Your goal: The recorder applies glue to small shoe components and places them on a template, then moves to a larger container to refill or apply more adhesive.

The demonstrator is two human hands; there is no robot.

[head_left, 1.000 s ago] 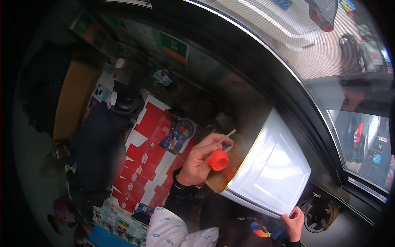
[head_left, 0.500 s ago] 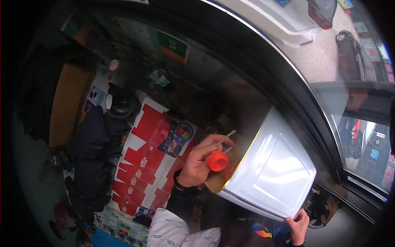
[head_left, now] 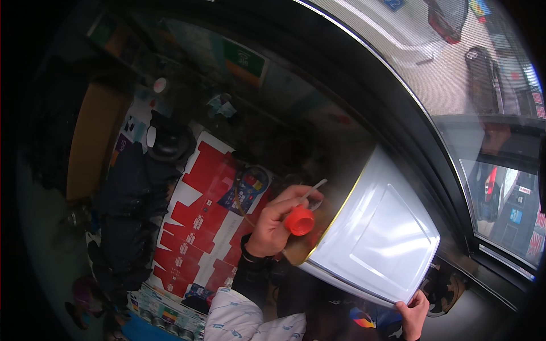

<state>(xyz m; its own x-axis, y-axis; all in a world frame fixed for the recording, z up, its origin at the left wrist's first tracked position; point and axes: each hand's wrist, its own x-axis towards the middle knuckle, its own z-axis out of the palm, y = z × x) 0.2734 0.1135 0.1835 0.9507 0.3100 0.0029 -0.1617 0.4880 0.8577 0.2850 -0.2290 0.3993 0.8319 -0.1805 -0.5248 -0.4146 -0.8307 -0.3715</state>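
A large white metal tin (head_left: 392, 233) with a yellow-edged rim leans at a slant on the right side of the head view. My right hand (head_left: 414, 314) grips its lower right corner, thumb on the white face. Beside the tin's yellow edge, my left hand (head_left: 268, 228) is closed, with a red plastic screw cap (head_left: 300, 221) at its fingers. A thin whitish strip (head_left: 314, 191) sticks up by the fingertips, near a small clear loop. Whether the cap touches the tin cannot be made out.
Flattened red and white cardboard (head_left: 199, 210) lies left of my left hand. Beyond it are a dark garment or cloth (head_left: 125, 221) and a brown cardboard box (head_left: 96, 142). A black-framed window (head_left: 424, 113) curves along the right. A patterned white cushion-like thing (head_left: 236, 315) is near me.
The view has shifted very slightly. Both hands, the red cap and the tin keep nearly the same places.
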